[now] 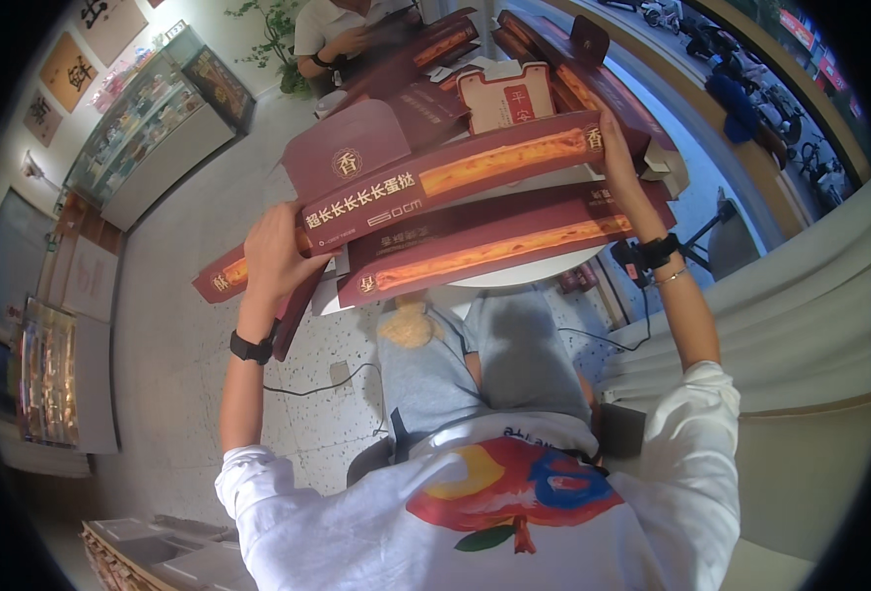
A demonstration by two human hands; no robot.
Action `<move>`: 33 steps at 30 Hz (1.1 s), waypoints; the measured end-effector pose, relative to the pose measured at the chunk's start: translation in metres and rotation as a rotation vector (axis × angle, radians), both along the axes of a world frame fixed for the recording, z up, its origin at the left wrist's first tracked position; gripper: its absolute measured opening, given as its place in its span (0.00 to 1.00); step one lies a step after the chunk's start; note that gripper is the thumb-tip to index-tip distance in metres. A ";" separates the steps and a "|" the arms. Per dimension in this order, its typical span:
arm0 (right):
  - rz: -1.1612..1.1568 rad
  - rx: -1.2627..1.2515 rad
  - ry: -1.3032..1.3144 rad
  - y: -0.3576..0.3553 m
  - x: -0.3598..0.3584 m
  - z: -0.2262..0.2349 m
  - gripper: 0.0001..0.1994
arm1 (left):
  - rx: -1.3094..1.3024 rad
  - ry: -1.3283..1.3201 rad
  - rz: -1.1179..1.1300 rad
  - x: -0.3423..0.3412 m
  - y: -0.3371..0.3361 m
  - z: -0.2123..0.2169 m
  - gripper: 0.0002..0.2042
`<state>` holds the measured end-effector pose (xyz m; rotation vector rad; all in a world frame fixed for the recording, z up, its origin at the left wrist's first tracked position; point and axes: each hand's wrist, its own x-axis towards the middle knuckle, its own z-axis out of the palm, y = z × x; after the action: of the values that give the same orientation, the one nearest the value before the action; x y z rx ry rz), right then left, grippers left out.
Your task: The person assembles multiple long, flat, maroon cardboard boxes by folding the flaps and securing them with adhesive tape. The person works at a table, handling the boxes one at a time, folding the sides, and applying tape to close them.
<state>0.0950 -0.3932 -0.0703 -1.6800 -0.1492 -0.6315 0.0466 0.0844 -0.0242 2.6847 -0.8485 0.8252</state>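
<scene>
I hold a long dark-red cardboard box [455,177] with an orange picture strip, lifted over the table. My left hand [278,251] grips its near-left end and my right hand [614,138] grips its far-right end. One flap [352,148] of the box stands open at the upper left. Under it lie more long dark-red boxes [494,246] of the same kind, flat on a round white table [514,278].
Another person [342,34] sits across the table among more dark-red boxes [553,59]. A glass display counter [150,118] stands at the upper left. A cable [317,386] trails over the speckled floor. A white bench [809,315] curves along the right.
</scene>
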 end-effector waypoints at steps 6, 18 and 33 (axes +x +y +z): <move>0.218 0.182 0.230 -0.002 -0.014 0.000 0.27 | 0.048 0.102 -0.026 0.003 0.023 0.011 0.32; 0.163 -1.088 -0.446 0.218 -0.092 0.090 0.37 | 0.279 0.018 0.140 -0.052 0.011 0.068 0.28; 0.127 -1.091 -0.832 0.243 -0.110 0.065 0.28 | 0.283 0.053 0.198 -0.132 0.006 0.067 0.35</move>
<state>-0.0151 -0.1503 -0.0049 -2.2656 -1.3860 -1.2508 -0.0850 0.0904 0.0428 3.0641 -0.7452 0.7161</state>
